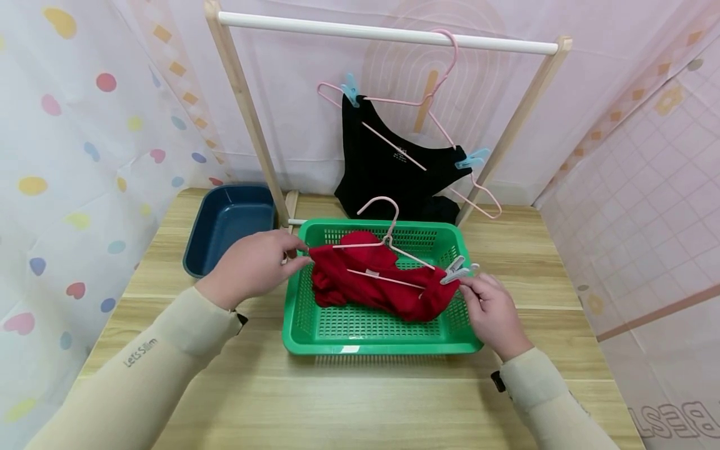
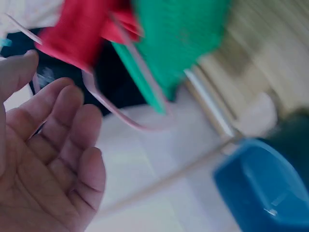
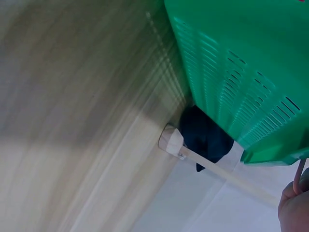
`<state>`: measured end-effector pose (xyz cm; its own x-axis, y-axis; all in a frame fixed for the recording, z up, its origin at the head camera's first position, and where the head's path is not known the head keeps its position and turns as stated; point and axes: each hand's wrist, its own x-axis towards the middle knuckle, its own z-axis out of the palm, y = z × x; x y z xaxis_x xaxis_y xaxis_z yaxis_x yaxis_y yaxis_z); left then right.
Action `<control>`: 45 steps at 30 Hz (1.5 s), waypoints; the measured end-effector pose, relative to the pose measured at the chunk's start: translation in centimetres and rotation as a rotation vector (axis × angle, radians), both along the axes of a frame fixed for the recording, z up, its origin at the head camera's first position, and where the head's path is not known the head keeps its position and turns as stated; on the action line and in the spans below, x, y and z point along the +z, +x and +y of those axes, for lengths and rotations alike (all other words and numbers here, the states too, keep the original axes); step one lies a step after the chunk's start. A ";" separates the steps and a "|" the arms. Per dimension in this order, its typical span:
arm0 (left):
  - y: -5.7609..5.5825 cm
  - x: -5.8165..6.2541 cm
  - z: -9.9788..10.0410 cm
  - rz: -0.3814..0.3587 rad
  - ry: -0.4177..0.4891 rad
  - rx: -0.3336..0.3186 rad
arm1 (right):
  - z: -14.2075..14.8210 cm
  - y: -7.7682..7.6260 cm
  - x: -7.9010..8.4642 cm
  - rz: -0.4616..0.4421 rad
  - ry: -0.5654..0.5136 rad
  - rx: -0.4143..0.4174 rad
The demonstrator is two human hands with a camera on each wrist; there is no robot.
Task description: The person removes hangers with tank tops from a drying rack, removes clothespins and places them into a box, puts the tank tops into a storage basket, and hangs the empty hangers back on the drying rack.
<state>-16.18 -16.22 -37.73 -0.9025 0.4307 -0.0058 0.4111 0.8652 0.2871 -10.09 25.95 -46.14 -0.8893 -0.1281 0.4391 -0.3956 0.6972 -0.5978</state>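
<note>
A red garment (image 1: 388,287) hangs on a pink clothes hanger (image 1: 388,232) over the green basket (image 1: 382,349). Its right shoulder is fastened with a grey clothespin (image 1: 454,272); no clip shows on its left one. My right hand (image 1: 495,311) pinches the hanger's right end, just beyond that clothespin. At the garment's left shoulder is my left hand (image 1: 253,262), fingertips close to the cloth. In the left wrist view the left palm (image 2: 43,169) faces the camera, fingers loosely bent and apart from the hanger's blurred end loop.
Behind the basket, a black garment (image 1: 388,162) hangs by blue clothespins (image 1: 350,90) on a pink hanger from the white rail (image 1: 337,28). Wooden posts (image 1: 242,94) carry this rail. A dark blue basin (image 1: 230,219) stands left on the wooden table (image 1: 360,400).
</note>
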 end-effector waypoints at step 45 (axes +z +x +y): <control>1.6 2.0 22.4 0.086 -0.141 -0.296 | -1.2 -0.9 0.3 0.026 -0.065 0.040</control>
